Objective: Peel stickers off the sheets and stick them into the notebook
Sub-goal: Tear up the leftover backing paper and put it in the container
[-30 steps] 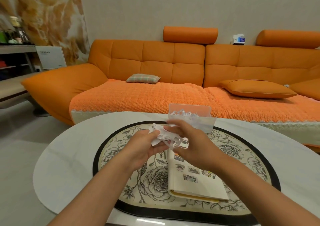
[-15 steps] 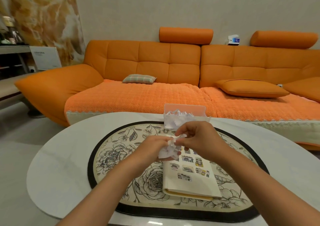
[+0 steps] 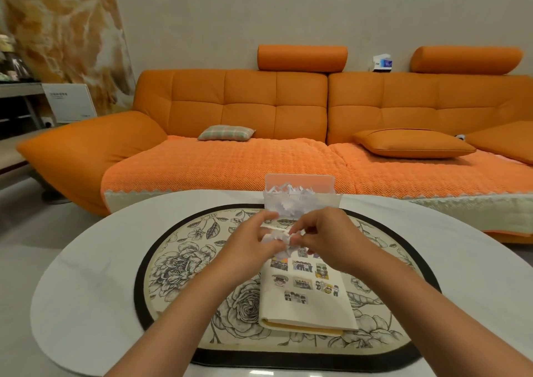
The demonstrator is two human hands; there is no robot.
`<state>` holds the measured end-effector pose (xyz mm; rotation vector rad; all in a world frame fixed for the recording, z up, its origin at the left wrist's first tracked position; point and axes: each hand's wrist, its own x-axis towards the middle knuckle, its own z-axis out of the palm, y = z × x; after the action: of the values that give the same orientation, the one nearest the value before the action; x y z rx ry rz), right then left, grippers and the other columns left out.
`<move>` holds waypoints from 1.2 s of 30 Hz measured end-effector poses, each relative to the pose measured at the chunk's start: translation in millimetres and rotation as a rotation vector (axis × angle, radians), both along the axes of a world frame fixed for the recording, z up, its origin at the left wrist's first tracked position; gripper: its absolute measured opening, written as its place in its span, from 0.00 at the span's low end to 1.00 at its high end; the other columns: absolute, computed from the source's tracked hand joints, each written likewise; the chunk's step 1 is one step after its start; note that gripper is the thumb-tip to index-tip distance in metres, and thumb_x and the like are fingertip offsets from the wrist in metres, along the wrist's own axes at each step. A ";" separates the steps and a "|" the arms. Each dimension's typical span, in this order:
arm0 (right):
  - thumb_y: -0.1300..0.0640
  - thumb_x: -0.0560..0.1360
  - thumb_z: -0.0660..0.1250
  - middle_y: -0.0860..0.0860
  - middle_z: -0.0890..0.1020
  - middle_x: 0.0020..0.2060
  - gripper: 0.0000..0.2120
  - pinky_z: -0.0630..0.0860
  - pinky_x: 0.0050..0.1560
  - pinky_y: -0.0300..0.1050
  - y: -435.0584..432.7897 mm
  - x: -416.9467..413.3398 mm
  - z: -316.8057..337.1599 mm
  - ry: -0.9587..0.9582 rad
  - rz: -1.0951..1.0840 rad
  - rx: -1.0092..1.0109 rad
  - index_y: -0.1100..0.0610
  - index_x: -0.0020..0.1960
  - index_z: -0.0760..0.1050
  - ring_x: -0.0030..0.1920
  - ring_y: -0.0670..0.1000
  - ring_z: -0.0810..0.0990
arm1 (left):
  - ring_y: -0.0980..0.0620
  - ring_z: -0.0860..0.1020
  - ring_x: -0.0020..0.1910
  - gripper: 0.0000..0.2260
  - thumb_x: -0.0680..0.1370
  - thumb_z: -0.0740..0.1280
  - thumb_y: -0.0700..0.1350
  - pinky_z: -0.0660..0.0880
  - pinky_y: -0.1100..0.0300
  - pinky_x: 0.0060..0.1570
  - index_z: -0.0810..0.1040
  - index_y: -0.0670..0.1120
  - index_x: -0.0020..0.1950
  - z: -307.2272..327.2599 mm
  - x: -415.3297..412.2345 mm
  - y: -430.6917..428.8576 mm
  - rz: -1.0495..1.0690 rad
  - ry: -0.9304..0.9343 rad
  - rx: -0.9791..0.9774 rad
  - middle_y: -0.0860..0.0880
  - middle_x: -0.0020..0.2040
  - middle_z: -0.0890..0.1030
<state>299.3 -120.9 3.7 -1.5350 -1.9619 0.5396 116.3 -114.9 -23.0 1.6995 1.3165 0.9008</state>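
Both hands meet above the far end of the notebook (image 3: 305, 296), which lies open on a floral mat (image 3: 178, 264) on a white oval table (image 3: 86, 275). The left hand (image 3: 248, 249) and right hand (image 3: 331, 241) each pinch a side of a crumpled white sticker sheet (image 3: 278, 239), fingers curled close around the ragged paper. The sheet hangs over the top of the page, so the hands and paper hide the notebook's upper edge and any stickers there. Lower on the page, several small stickers (image 3: 302, 283) sit in loose rows (cartoon figures, too small to read in detail).

Just behind the hands stands a clear box (image 3: 300, 192) stuffed with more white scraps; the knuckles cover its lower front. Whether the hands touch it cannot be told.

Beyond the table runs an orange sofa (image 3: 288, 111) with a textured cover on the seat. A small plaid cushion (image 3: 226, 132) rests on the left seat, an orange pillow (image 3: 412, 142) on the right. A small blue-and-white box (image 3: 382, 63) sits on the sofa back between two roll headrests. At far left a white board (image 3: 69, 102) leans by a shelf, against a marbled wall panel.
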 end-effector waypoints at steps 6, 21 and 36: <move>0.56 0.76 0.73 0.47 0.83 0.39 0.04 0.74 0.36 0.37 3.2 2.5 -4.9 -0.003 -0.116 0.272 0.51 0.49 0.87 0.38 0.46 0.80 | 0.57 0.84 0.39 0.02 0.73 0.77 0.50 0.81 0.60 0.41 0.87 0.53 0.41 9.2 20.6 0.1 0.281 -0.071 0.137 0.55 0.38 0.86; 0.55 0.78 0.71 0.42 0.80 0.49 0.11 0.70 0.48 0.32 38.0 23.2 -18.9 0.087 -0.107 0.201 0.53 0.59 0.83 0.48 0.41 0.78 | 0.44 0.85 0.48 0.08 0.78 0.69 0.42 0.83 0.50 0.54 0.87 0.43 0.45 18.5 47.9 30.8 0.147 -0.390 -0.233 0.45 0.44 0.87; 0.61 0.82 0.64 0.53 0.75 0.51 0.09 0.72 0.48 0.49 161.8 69.8 7.3 -0.107 -0.293 0.241 0.59 0.58 0.81 0.49 0.55 0.75 | 0.51 0.61 0.75 0.19 0.84 0.58 0.52 0.54 0.50 0.75 0.70 0.56 0.75 11.8 54.6 170.6 -0.073 0.726 0.411 0.53 0.75 0.69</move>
<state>369.2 40.9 11.0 -1.6811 -1.7596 0.0963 170.9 55.6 -11.2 2.5316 1.5736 0.5401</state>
